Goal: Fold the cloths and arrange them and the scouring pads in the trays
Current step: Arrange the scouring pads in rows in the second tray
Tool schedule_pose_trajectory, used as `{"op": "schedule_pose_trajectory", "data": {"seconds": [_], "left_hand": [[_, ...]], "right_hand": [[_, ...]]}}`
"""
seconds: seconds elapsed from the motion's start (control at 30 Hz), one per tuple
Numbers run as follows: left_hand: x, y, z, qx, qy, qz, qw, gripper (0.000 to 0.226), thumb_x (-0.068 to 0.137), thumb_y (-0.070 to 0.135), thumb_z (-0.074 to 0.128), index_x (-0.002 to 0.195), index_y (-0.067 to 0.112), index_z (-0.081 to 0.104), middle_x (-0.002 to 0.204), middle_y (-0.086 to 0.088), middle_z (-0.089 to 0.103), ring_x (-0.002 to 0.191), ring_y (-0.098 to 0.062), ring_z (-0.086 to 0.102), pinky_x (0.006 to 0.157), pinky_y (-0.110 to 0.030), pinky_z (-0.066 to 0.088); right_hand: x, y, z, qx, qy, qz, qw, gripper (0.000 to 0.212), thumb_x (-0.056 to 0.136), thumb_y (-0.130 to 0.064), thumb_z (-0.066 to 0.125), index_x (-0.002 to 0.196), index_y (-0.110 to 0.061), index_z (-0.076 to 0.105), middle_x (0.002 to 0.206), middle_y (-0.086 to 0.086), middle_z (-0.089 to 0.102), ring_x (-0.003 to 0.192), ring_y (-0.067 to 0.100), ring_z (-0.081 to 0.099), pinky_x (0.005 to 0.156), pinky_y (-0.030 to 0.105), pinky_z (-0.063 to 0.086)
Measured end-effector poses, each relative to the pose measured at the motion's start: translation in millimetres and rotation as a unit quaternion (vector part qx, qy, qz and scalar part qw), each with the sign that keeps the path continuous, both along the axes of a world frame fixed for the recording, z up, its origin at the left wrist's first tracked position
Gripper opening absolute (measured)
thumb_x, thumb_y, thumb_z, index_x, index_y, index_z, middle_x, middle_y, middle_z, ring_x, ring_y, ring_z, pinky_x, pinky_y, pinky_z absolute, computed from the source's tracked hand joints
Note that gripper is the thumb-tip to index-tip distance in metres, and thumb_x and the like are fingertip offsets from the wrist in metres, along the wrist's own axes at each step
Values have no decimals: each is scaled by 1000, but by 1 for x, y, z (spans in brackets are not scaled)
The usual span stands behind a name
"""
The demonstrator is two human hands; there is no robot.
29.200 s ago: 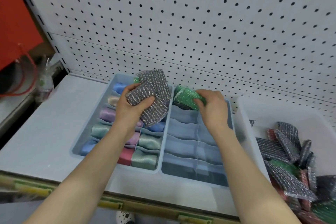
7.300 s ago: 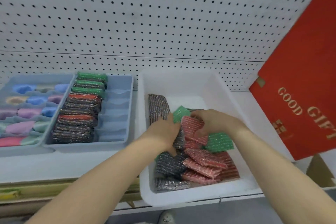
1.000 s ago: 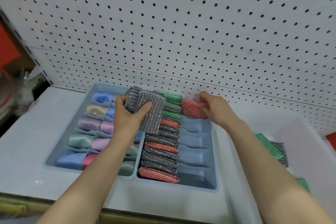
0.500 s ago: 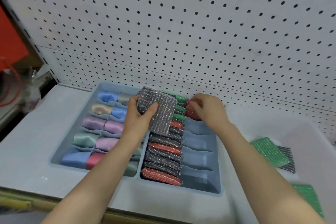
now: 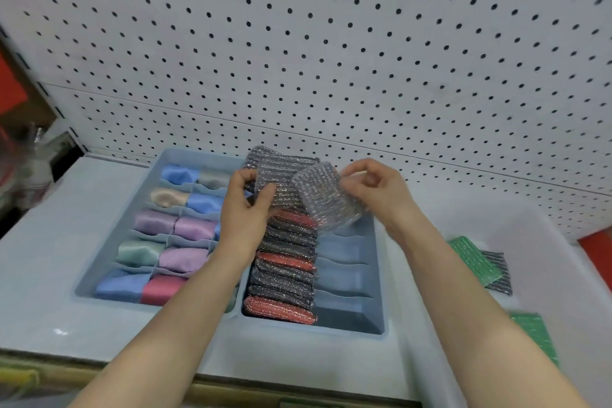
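Right hand (image 5: 377,195): thumb and fingertips pinch the upper right edge of a single silver scouring pad (image 5: 328,200), held tilted in the air above the back end of the right tray (image 5: 381,308).

Left hand (image 5: 246,209): fingers and thumb curl round a small stack of grey scouring pads (image 5: 281,172), held upright over the divide between the two trays, near the back edge of the shelf (image 5: 49,242). The single pad overlaps the stack; whether the two touch cannot be told.

Right tray: left column packed front to back with grey and red pads (image 5: 281,275) standing on edge. The right column of compartments (image 5: 344,275) shows bare; its rearmost part is hidden behind the held pad.

Left tray (image 5: 172,156): folded cloths (image 5: 155,222) in blue, lilac, green, beige and red.

White bin (image 5: 546,235), right end of the shelf: green pads (image 5: 470,255) and a grey pad (image 5: 496,275) lie loose.

Handling, as a judgement: the pad is light, soft and springy, and it bends under the pinch. Its metallic mesh looks rough enough not to slip, though it may snag on neighbouring pads. It is probably best taken by its two long edges, squeezed flat and slid on edge into a bare compartment.
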State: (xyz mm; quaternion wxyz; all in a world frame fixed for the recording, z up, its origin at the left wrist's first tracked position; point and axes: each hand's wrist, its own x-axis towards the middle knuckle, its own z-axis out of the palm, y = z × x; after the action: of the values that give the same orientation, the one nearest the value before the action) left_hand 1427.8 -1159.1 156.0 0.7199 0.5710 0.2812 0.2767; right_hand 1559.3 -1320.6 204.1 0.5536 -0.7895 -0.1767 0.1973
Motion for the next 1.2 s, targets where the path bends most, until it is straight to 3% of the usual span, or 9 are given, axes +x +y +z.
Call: {"op": "schedule_pose_trajectory", "data": {"seconds": [0.13, 0.27, 0.33, 0.47, 0.57, 0.67, 0.87, 1.1, 1.2], "left_hand": [[-5, 6, -7, 8, 4, 25, 1000, 17, 97, 9, 57, 107, 20, 49, 107, 6, 57, 101, -22, 64, 76, -27, 60], [-5, -3, -10, 66, 46, 12, 997, 23, 90, 24, 64, 96, 43, 52, 105, 9, 61, 100, -26, 64, 86, -49, 57], [-5, -8, -9, 59, 44, 12, 997, 23, 94, 17, 62, 98, 37, 51, 112, 0, 61, 97, -22, 65, 85, -44, 58], [-12, -2, -13, 44, 30, 12, 998, 20, 96, 9, 58, 104, 25, 49, 110, -4, 61, 95, -16, 64, 81, -31, 58], [-17, 3, -16, 34, 32, 13, 999, 22, 96, 10, 58, 100, 29, 49, 111, -6, 61, 97, -17, 64, 82, -31, 57], [-17, 2, -17, 27, 23, 8, 999, 23, 96, 9, 58, 98, 30, 50, 110, -7, 62, 95, -16, 64, 83, -30, 57], [-17, 2, -17, 22, 18, 4, 1000, 24, 96, 9, 57, 98, 32, 49, 110, -5, 61, 94, -14, 64, 82, -30, 57], [-20, 3, -16, 31, 21, 1, 999, 23, 96, 12, 59, 98, 33, 51, 112, -4, 63, 96, -16, 66, 84, -32, 56], [-20, 3, -14, 28, 18, 6, 999, 23, 96, 11, 58, 98, 32, 50, 110, 0, 63, 95, -13, 66, 84, -31, 56]], "right_hand": [[20, -20, -1, -161, -207, -35, 964, 22, 89, -13, 66, 105, -28, 62, 75, 0, 70, 62, 12, 59, 64, 24, 43], [-2, -4, -22, -351, -200, 197, 893, 30, 101, -35, 49, 121, -18, 63, 112, 0, 68, 95, 16, 62, 82, 25, 44], [-12, -1, -32, -389, -152, 288, 862, 40, 99, -42, 52, 130, -17, 58, 124, 3, 65, 106, 19, 62, 94, 32, 48], [-13, -10, -28, -424, -124, 320, 838, 62, 90, -48, 64, 140, -17, 47, 134, 9, 59, 116, 23, 59, 99, 33, 46], [-13, -18, -15, -456, -115, 314, 825, 78, 80, -32, 79, 146, -19, 41, 142, 5, 52, 124, 24, 53, 99, 31, 43], [-10, -22, -9, -452, -114, 273, 842, 71, 77, -19, 81, 140, -19, 49, 136, 7, 58, 116, 25, 57, 92, 31, 47], [20, -12, -15, -263, -267, 32, 927, 38, 81, -10, 72, 117, -17, 65, 111, 7, 71, 105, 27, 65, 91, 39, 50], [31, 9, -53, -437, -425, 102, 786, 39, 85, -7, 61, 121, -23, 63, 88, 13, 67, 84, 34, 62, 64, 34, 41], [36, 19, -58, -438, -430, 106, 782, 49, 80, 3, 58, 121, -21, 63, 86, 14, 66, 83, 33, 62, 62, 33, 41]]}}
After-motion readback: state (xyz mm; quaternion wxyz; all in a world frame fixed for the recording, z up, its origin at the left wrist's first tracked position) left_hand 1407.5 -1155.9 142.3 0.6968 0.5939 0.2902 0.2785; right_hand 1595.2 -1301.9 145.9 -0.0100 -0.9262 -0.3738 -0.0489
